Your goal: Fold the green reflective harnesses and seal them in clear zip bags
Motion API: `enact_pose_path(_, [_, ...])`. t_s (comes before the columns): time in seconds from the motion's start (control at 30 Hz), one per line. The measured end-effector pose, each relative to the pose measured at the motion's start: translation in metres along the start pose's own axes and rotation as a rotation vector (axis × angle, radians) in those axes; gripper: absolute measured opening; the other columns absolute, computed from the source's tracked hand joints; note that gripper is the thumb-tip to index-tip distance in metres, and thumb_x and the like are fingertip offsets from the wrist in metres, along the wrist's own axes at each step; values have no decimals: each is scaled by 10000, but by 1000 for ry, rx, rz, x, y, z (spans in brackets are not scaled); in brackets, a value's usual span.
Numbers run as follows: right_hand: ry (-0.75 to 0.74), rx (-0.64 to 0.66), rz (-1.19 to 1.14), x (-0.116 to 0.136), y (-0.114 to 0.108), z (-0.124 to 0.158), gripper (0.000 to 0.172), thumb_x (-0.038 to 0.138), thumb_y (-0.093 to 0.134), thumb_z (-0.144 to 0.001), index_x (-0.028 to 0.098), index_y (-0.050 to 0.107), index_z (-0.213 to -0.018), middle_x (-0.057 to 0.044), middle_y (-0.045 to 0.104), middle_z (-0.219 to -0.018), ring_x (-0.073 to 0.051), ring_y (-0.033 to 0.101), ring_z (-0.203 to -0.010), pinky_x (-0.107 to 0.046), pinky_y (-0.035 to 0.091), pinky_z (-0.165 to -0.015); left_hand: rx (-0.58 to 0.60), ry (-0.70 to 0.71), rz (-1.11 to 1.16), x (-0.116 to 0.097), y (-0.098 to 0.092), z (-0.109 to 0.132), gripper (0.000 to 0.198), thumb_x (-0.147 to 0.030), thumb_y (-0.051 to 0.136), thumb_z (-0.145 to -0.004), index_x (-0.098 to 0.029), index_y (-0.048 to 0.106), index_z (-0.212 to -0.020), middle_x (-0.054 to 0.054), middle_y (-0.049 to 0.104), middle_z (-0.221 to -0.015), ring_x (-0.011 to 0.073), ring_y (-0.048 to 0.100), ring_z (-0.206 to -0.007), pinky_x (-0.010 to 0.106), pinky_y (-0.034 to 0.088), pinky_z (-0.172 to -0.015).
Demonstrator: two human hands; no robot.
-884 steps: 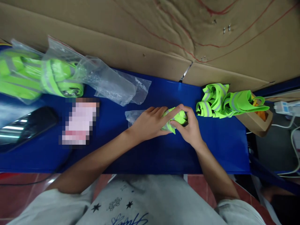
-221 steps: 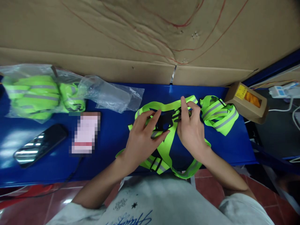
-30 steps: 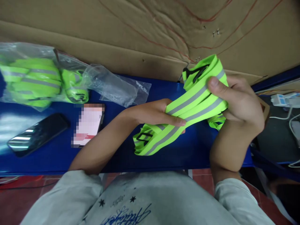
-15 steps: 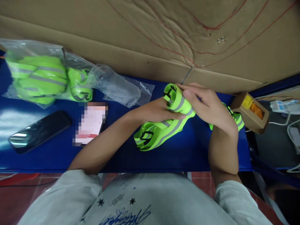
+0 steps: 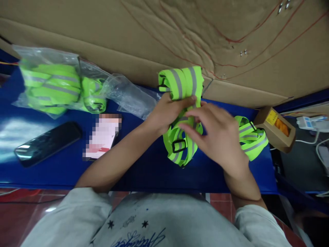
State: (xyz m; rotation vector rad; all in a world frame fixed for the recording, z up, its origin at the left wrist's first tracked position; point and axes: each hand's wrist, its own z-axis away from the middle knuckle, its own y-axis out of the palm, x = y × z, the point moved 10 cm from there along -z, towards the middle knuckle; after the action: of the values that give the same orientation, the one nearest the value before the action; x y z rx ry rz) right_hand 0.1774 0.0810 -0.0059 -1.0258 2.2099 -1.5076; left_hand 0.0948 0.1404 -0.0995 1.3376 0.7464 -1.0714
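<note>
I hold a neon-green reflective strap vest (image 5: 181,84) folded into a bundle above the blue table (image 5: 144,168). My left hand (image 5: 166,113) grips it around the middle, so its folded top stands up against the cardboard and its lower loops with a black buckle (image 5: 179,145) hang down. My right hand (image 5: 218,137) is blurred by motion; its fingers curl at the lower strands of the same vest. A second green reflective vest (image 5: 250,137) lies crumpled on the table just right of my right hand.
Clear bags with packed green vests (image 5: 53,89) and an empty plastic bag (image 5: 131,97) lie at the back left. A black phone (image 5: 47,142) and a pixelated card (image 5: 102,136) sit left of my arm. A small cardboard box (image 5: 276,128) stands at the right edge. Cardboard (image 5: 231,34) lines the back.
My left hand has turned the folded vest from lying slanted to standing upright. My right hand came off its top end and moved down to the lower loops.
</note>
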Motion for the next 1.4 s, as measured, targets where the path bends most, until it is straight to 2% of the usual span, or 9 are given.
enact_pose_path(0.13, [-71,189,207,14,31,3,348,244,576,-1039,211,603,-1384,-65,729,-976,-212,633,-846,-361,374,-699,-110,101,59,-26,-15,-1,166,-226,704,-890,-161,711,-1043,66,793,-1108,282,769,-1105,389,642,-930])
enact_pose_path(0.27, [-182,145,219,19,33,1,256,126,441,-1051,228,676,-1059,-31,691,-843,-186,597,-794,-359,307,-696,-149,139,37,-38,-23,1,94,-215,710,-888,-181,700,-975,47,782,-1048,298,756,-1152,402,641,-942])
enact_pose_path(0.4, [-198,212,123,16,33,1,218,74,480,-984,217,638,-1030,-10,678,-786,-164,561,-707,-339,296,-684,-167,132,72,-43,-29,2,156,-240,734,-870,-209,709,-1021,43,801,-1041,312,738,-1174,444,645,-955])
enact_pose_path(0.57, [-97,400,-18,6,40,7,152,191,516,-986,204,608,-1106,27,639,-679,-157,573,-607,-315,278,-630,-214,141,97,-46,-35,0,207,-250,765,-832,-198,696,-1019,58,806,-1012,347,725,-1193,470,635,-961])
enact_pose_path(0.77, [18,518,-105,2,55,14,411,502,573,-1032,245,558,-1352,37,689,-710,-162,618,-581,-288,199,-578,-198,178,91,-46,-31,3,188,-297,761,-851,-229,687,-1009,30,800,-1005,313,726,-1204,434,647,-970])
enact_pose_path(0.97, [-29,492,-103,9,64,13,218,453,612,-1027,254,639,-1113,22,720,-774,-152,623,-625,-295,199,-567,-182,125,45,-38,-32,-2,156,-277,732,-856,-207,706,-993,43,786,-991,315,714,-1223,446,633,-980])
enact_pose_path(1.13, [-283,204,41,30,29,6,247,187,460,-1074,258,685,-1003,-11,731,-938,-169,663,-864,-330,365,-702,-208,180,44,-48,-52,-10,161,-282,757,-840,-256,697,-987,-15,803,-1013,297,684,-1247,422,606,-1018])
enact_pose_path(1.27, [-428,2,27,40,25,13,280,133,479,-1045,276,698,-945,-4,747,-1042,-180,662,-1006,-341,434,-833,-145,121,101,-51,-51,-9,180,-269,711,-897,-264,691,-1077,-40,804,-1061,272,681,-1261,388,600,-1014])
enact_pose_path(1.4, [-320,-250,-186,11,17,11,236,177,563,-1016,297,723,-890,2,765,-994,-192,691,-989,-361,474,-848,-159,102,275,-58,-50,-4,147,-164,548,-1004,-238,674,-990,-65,786,-1056,185,709,-1244,287,614,-985])
